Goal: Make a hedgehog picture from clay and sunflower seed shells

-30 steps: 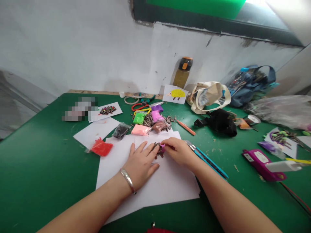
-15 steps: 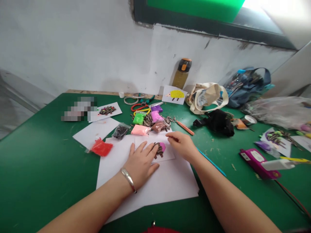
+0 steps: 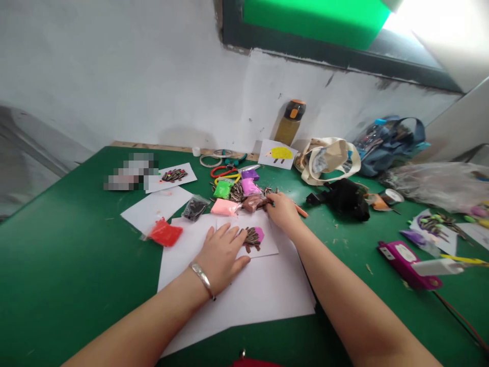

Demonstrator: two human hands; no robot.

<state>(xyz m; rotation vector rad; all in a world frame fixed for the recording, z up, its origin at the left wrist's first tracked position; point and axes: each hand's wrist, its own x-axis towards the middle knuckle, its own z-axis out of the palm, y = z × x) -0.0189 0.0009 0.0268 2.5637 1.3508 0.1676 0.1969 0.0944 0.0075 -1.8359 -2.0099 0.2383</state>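
Observation:
My left hand (image 3: 222,252), with a silver bangle at the wrist, lies spread flat on a small white card (image 3: 269,248). The card bears a hedgehog shape of pink clay (image 3: 260,234) covered with striped sunflower seeds (image 3: 251,236), partly under my fingers. My right hand (image 3: 283,211) reaches to the edge of the pile of loose sunflower seeds (image 3: 237,191), beside a bag of brown clay (image 3: 254,204). Its thumb and fingers are drawn together; whatever is between them is hidden. Beneath the card are larger white sheets (image 3: 267,295).
Bags of red (image 3: 166,233), black (image 3: 195,208), peach (image 3: 224,207), green (image 3: 223,189) and pink clay (image 3: 250,187) surround the seeds. Scissors with red handles (image 3: 222,171) lie behind. A bottle (image 3: 290,122), a cloth bag (image 3: 353,163) and a magenta glue-gun-like device (image 3: 407,265) stand farther right.
My right hand has moved from beside the hedgehog card, away from me, to the seed pile. My left hand stays on the card. The view has shifted slightly.

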